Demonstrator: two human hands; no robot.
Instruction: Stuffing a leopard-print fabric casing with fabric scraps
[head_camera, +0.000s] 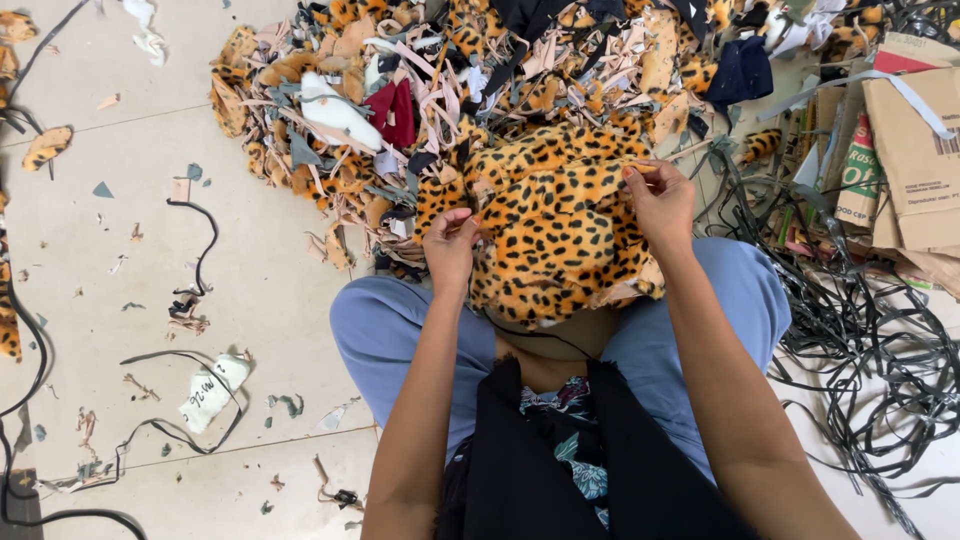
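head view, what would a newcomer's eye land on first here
The leopard-print fur piece at centre draws the eye first, pinched by the left hand at its left edge and the right hand near its top right, over the person's lap. Behind it, a big scrap heap of fur and fabric offcuts fills the top of the view. Tangled black strips sprawl on the floor at right, beside cardboard boxes.
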